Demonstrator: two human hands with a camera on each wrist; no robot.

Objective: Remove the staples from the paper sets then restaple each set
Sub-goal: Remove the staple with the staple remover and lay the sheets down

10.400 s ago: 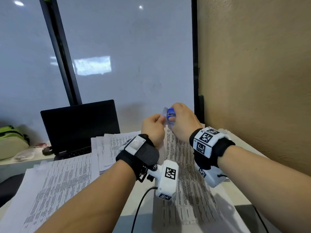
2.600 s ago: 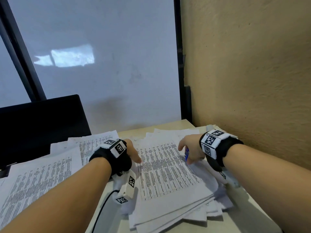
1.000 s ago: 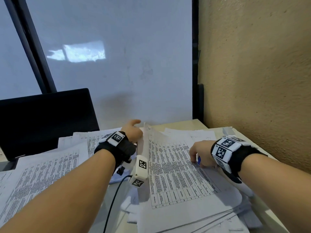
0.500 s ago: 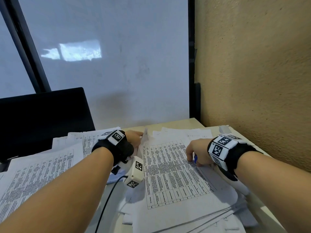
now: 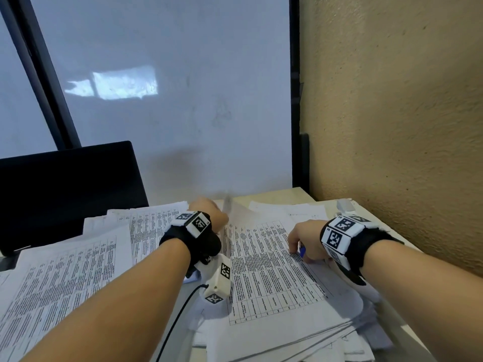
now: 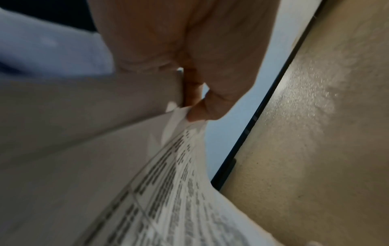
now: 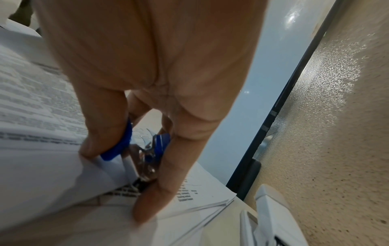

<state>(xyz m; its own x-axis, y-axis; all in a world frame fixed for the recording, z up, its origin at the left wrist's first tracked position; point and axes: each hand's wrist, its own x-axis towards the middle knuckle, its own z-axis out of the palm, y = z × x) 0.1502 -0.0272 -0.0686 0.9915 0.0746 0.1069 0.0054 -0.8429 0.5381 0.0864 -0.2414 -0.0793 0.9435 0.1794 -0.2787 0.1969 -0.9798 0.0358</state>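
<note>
right wrist | staple remover (image 7: 134, 149) between right hand (image 7: 147, 69) fingers (seemingly on paper set (image 7: 52, 166))

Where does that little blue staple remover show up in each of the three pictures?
Head view: a blue sliver of the staple remover under the right hand, right of centre.
Left wrist view: not in it.
Right wrist view: centre, staple remover between the fingers.
Shared landmark: the textured tan wall.

A rough tan plaster wall (image 5: 392, 100) closes the right side. On the far side stands a pale frosted window (image 5: 170, 87) with black frame bars (image 5: 294, 87) and a bright patch of light. A dark laptop screen (image 5: 65, 184) stands far left on the beige counter (image 5: 274, 195).
</note>
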